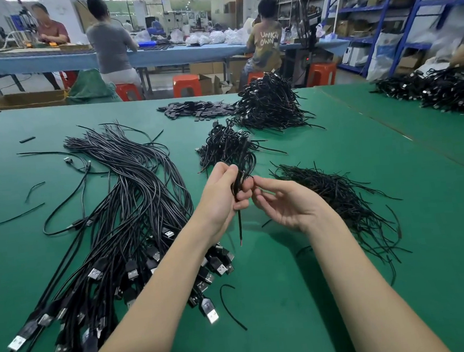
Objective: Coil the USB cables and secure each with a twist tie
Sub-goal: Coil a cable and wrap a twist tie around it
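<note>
A green work table [304, 295] fills the foreground of a workshop, with a blue bench, orange stools and blue shelving seen behind it. Above the middle of the table a coiled cable [242, 172] is gripped by the left hand [221, 196], whose fingers are curled round the black loops; one loose end [240, 225] hangs straight down below the fist. The right hand [283, 202] is held just beside it, palm up, and a thin black twist tie [250, 177] at the coil is pinched between its thumb and forefinger, the other fingers being loosely bent. Just beyond the hands a small heap of coiled cables [227, 147] is seen, and farther back a larger heap [269, 103] lies near a scatter of flat black pieces [192, 109]. To the right of the hands a pile of loose twist ties [338, 200] is spread out. To the left, a long bundle of uncoiled USB cables [127, 206] is laid out, its plugs toward the near edge. Seated people are visible at the far bench.
</note>
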Motion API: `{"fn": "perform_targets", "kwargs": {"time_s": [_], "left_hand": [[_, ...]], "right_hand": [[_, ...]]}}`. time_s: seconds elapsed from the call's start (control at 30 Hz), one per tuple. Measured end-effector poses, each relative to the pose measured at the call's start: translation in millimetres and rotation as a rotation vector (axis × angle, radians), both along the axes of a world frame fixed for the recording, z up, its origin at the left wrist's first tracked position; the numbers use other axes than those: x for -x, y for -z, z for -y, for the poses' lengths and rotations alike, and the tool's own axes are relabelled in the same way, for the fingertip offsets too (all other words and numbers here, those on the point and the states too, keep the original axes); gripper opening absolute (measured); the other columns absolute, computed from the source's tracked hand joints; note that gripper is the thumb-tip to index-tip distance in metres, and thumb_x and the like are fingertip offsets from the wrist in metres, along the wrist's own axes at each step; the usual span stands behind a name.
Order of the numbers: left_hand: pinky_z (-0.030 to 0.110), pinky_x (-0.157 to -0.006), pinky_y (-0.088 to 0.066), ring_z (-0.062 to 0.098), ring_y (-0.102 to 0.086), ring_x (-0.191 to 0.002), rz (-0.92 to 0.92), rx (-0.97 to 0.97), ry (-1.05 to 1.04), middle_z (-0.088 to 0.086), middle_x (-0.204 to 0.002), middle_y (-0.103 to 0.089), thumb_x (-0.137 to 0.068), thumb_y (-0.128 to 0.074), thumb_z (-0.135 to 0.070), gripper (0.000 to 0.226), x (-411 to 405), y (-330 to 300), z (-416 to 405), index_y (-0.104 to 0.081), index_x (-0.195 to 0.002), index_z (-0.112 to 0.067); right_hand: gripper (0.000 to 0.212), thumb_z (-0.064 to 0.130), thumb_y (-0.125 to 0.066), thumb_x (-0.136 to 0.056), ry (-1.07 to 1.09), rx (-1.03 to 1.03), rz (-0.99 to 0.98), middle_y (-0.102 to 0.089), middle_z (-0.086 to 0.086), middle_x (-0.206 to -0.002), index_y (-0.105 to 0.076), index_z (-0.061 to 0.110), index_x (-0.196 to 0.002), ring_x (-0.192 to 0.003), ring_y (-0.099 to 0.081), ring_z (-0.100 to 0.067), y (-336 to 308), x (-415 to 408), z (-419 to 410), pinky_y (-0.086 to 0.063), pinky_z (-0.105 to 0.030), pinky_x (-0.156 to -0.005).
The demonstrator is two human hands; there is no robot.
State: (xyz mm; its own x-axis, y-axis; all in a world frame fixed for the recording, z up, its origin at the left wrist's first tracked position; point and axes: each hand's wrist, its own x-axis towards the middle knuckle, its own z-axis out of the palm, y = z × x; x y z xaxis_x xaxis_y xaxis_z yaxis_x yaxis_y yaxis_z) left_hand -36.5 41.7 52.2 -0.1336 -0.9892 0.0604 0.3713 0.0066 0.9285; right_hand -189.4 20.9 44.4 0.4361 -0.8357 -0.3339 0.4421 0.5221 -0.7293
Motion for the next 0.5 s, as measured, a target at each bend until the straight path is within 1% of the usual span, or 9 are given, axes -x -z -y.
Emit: {"fn": "perform_targets", "kwargs": {"time_s": [0.07,0.13,0.2,0.27,0.3,0.37,0.43,0.47,0.5], "left_hand": [[0.024,-0.051,-0.020,0.012,-0.035,-0.053,0.087,0.035,0.084,0.004,-0.065,-0.051,-0.108,-0.033,-0.014,0.025,-3,-1,-2,-0.031,-0.083,-0.015],[0.026,-0.053,-0.021,0.012,-0.038,-0.055,0.217,0.072,0.181,0.003,-0.066,-0.056,-0.108,-0.036,-0.014,0.023,-10,-2,-2,-0.033,-0.085,-0.014],[0.025,-0.052,-0.026,0.013,-0.042,-0.056,0.336,0.119,0.291,0.006,-0.071,-0.060,-0.107,-0.040,-0.014,0.023,-17,-3,-2,-0.036,-0.085,-0.014],[0.023,-0.052,-0.034,0.016,-0.047,-0.059,0.436,0.189,0.387,0.011,-0.078,-0.066,-0.106,-0.045,-0.013,0.021,-20,-5,-4,-0.040,-0.086,-0.012],[0.023,-0.053,-0.038,0.017,-0.049,-0.062,0.488,0.226,0.421,0.013,-0.082,-0.069,-0.105,-0.048,-0.014,0.020,-20,-6,-5,-0.042,-0.086,-0.011],[0.024,-0.059,-0.043,0.018,-0.053,-0.067,0.594,0.290,0.462,0.013,-0.089,-0.074,-0.104,-0.053,-0.016,0.018,-19,-8,-8,-0.049,-0.087,-0.010],[0.023,-0.064,-0.045,0.014,-0.054,-0.068,0.723,0.334,0.468,0.004,-0.089,-0.076,-0.102,-0.058,-0.019,0.019,-16,-10,-11,-0.054,-0.086,-0.009],[0.020,-0.063,-0.044,0.010,-0.054,-0.065,0.808,0.359,0.450,-0.004,-0.084,-0.075,-0.100,-0.060,-0.021,0.018,-14,-9,-12,-0.057,-0.086,-0.010],[0.017,-0.060,-0.042,0.007,-0.053,-0.060,0.905,0.385,0.408,-0.012,-0.078,-0.073,-0.099,-0.062,-0.023,0.017,-11,-8,-12,-0.060,-0.086,-0.012]], "right_hand": [[0.015,0.009,-0.076,-0.075,-0.030,-0.061,0.056,-0.068,-0.006,-0.082,-0.075,0.000,-0.086,-0.065,-0.068,-0.007,2,6,1,-0.058,-0.016,-0.054],[0.017,0.006,-0.076,-0.073,-0.029,-0.036,0.000,-0.069,-0.006,-0.081,-0.074,0.001,-0.088,-0.062,-0.067,-0.007,4,13,2,-0.056,-0.014,-0.051],[0.015,0.004,-0.074,-0.070,-0.044,0.112,-0.166,-0.070,-0.003,-0.076,-0.078,0.007,-0.084,-0.059,-0.064,-0.004,4,23,2,-0.051,-0.011,-0.048],[0.016,0.003,-0.076,-0.067,-0.086,0.333,-0.393,-0.069,-0.001,-0.070,-0.082,0.014,-0.078,-0.058,-0.059,-0.005,2,36,4,-0.046,-0.013,-0.047],[0.016,0.003,-0.079,-0.068,-0.114,0.434,-0.503,-0.069,-0.002,-0.070,-0.082,0.015,-0.079,-0.060,-0.057,-0.008,-2,43,2,-0.044,-0.015,-0.050],[0.011,0.011,-0.084,-0.072,-0.186,0.580,-0.658,-0.071,-0.005,-0.073,-0.083,0.015,-0.083,-0.064,-0.057,-0.011,-12,55,0,-0.043,-0.019,-0.057],[0.009,0.017,-0.083,-0.075,-0.265,0.639,-0.755,-0.074,0.001,-0.071,-0.084,0.016,-0.084,-0.059,-0.059,-0.002,-25,61,-5,-0.044,-0.012,-0.057],[0.007,0.018,-0.085,-0.076,-0.286,0.660,-0.843,-0.073,0.006,-0.067,-0.084,0.019,-0.083,-0.056,-0.057,0.003,-31,61,-7,-0.043,-0.008,-0.055],[0.006,0.019,-0.086,-0.077,-0.288,0.690,-0.977,-0.071,0.010,-0.064,-0.084,0.023,-0.081,-0.053,-0.055,0.004,-36,58,-7,-0.040,-0.006,-0.053]]}}
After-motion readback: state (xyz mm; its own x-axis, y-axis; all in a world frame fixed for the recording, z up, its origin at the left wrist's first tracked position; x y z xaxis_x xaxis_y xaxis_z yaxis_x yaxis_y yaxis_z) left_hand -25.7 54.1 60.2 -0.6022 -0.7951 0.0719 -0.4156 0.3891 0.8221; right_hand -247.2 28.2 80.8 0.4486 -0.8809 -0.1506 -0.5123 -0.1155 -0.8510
